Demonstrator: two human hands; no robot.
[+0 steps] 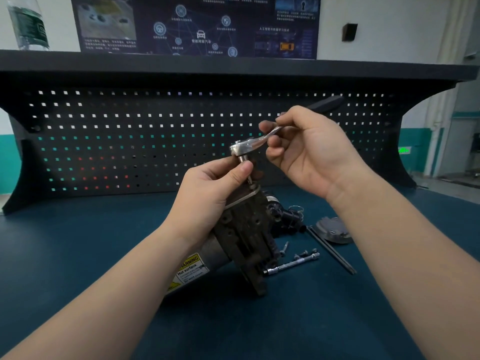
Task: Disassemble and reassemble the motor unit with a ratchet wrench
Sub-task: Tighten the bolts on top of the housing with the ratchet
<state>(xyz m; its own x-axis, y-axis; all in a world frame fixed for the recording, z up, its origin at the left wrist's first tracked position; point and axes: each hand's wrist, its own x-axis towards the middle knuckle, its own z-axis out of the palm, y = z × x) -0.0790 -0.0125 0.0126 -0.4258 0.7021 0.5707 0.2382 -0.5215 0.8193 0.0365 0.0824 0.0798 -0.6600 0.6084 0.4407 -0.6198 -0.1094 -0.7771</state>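
Note:
The motor unit [241, 237] stands tilted on the blue bench, a dark cast block on a grey cylinder with a yellow warning label. My left hand [207, 193] grips the block's top, and its thumb and fingers pinch the socket under the wrench head. The ratchet wrench [249, 146] is chrome with a black handle pointing up and right. Its bit points down at a bolt on the block's top plate. My right hand [306, 149] holds the wrench shaft in curled fingers.
Right of the motor lie a chrome extension bar [293, 263], loose bolts [285, 248], two long black rods [330, 249], a grey round cover [335, 229] and a black part with a wire ring [291, 216]. A pegboard [130, 139] backs the bench; a bottle [28, 24] stands on its shelf.

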